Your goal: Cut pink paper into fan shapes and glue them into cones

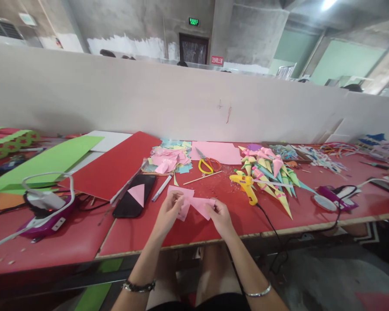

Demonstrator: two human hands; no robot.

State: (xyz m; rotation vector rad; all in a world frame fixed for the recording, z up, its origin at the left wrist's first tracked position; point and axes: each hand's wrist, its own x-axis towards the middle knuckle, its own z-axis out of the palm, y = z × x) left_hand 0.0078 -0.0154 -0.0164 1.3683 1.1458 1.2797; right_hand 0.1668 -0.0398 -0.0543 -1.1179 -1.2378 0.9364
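Note:
Just above the red table's front edge, my right hand [219, 217] pinches the right end of a pink paper piece [201, 206] that narrows toward the left. My left hand [171, 211] is closed at its left side, fingers on pink paper; whether it grips the same piece or the pink sheet [184, 198] beside it is hard to make out. Left of my hands a marker pen [161, 188] lies near a black phone [126, 207] with a pink paper wedge [137, 195] on it. A yellow hot glue gun [246, 188] rests to the right.
Behind my hands lie scissors [207, 165], a wooden stick [202, 177] and a pile of pink paper scraps [168, 157]. Small paper cones [275, 172] are heaped at right. Purple power strips [48, 220] with cables sit on both sides. A white partition [149, 99] closes off the back.

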